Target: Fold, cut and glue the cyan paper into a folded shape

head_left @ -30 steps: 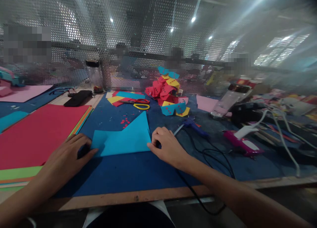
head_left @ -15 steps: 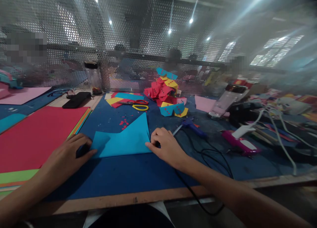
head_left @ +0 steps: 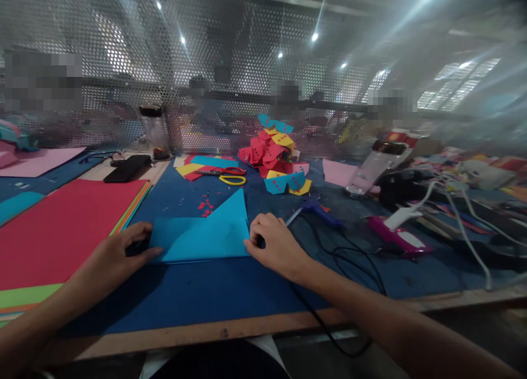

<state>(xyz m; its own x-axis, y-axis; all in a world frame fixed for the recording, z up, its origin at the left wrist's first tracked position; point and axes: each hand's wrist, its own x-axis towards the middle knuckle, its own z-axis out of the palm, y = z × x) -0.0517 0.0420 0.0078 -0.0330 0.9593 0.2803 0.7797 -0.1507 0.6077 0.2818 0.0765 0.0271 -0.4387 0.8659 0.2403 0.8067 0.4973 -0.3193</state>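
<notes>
A folded sheet of blue paper [head_left: 201,237] lies on the blue tabletop in front of me, a pointed corner sticking up at its right. At its left edge, my left hand [head_left: 135,244] is closed, with the thumb along the lower corner and the fingers curled at the side. My right hand [head_left: 275,241] grips the right edge between thumb and curled fingers. Small red paper bits [head_left: 206,206] are scattered just behind the sheet. Beyond them are scissors [head_left: 230,176] with red and yellow handles, beside coloured paper pieces.
A stack of red paper [head_left: 69,225] lies left, with a black phone [head_left: 128,168] behind. A pile of cut paper shapes [head_left: 269,151] stands at the back. To the right are a blue glue gun [head_left: 321,211], black cable, a magenta device [head_left: 401,239] and a tilted clear bottle [head_left: 373,167].
The blue paper's left part has shifted under my left hand, and its upper edge now runs straighter. My right hand stays almost in place at the right edge.
</notes>
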